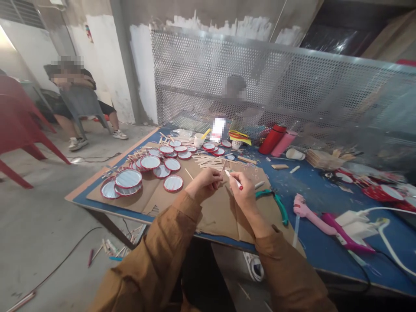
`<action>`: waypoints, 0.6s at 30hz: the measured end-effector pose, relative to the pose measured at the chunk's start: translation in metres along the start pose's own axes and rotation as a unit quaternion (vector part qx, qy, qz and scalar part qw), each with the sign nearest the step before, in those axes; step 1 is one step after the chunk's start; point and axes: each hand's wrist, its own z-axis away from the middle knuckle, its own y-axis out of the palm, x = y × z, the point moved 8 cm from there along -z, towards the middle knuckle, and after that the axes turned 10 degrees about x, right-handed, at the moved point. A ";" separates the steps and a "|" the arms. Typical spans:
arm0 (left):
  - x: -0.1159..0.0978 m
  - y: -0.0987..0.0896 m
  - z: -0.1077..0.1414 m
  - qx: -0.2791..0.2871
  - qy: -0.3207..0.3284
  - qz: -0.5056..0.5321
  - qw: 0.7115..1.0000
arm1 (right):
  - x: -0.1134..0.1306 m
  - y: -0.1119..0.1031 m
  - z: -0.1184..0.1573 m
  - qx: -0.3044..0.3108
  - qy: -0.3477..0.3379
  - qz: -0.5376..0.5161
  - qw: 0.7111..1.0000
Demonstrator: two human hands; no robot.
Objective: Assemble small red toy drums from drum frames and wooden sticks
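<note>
My right hand [243, 190] is closed around a white marker [234, 180] with a red end, its tip pointing up and left toward my other hand. My left hand [207, 184] is pinched, close to the marker's tip; a thin sliver shows at its fingertips, too small to name. Both hands are over a brown cardboard sheet [214, 216]. Just beyond them lies a pile of flat wooden sticks [208, 162]. To the left, several round discs [173, 183] with pale faces and red rims lie in loose stacks. Teal-handled pliers [280, 207] rest right of my right hand.
A pink glue gun [313, 214] and white plugs with cables lie on the blue table [292, 186] at right. Red [273, 138] and pink [284, 144] bottles stand near a perforated metal screen [195, 65]. A person sits behind the screen, another on a chair at left.
</note>
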 end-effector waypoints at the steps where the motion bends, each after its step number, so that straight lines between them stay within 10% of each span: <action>1: 0.000 0.000 0.000 -0.002 0.000 0.001 1.000 | 0.001 0.001 0.000 0.003 -0.009 0.012 1.000; 18: 0.001 -0.002 0.002 -0.029 -0.020 0.020 0.999 | 0.004 0.004 0.000 -0.009 -0.032 0.074 0.997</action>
